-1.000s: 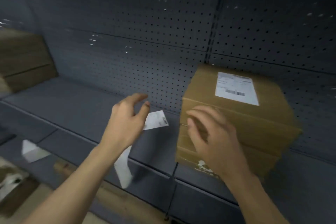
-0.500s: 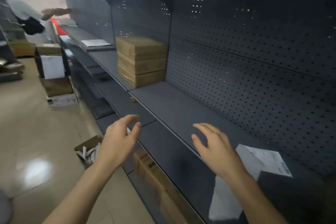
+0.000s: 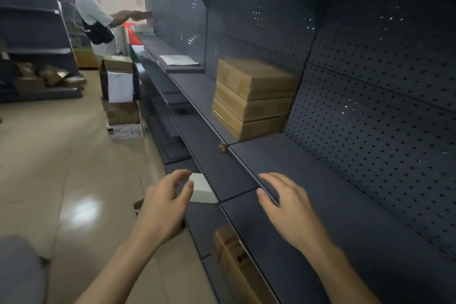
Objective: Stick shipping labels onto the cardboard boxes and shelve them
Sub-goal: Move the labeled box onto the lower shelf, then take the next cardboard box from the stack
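Cardboard boxes [image 3: 254, 99], stack of three, shelved further along grey shelf [image 3: 345, 205]; no label visible on them. Left hand [image 3: 165, 207], right hand [image 3: 288, 207] over shelf front edge, fingers loosely spread, empty. Labelling likely pending.

Red print on the lower-shelf carton [image 3: 234, 259], blurred beyond reading, no legible text elsewhere

L hand [image 3: 164, 207]: palm down, fingers loosely curled, holding nothing.
R hand [image 3: 290, 207]: palm down, fingers spread, relaxed.
Forearms: both reaching fwd.
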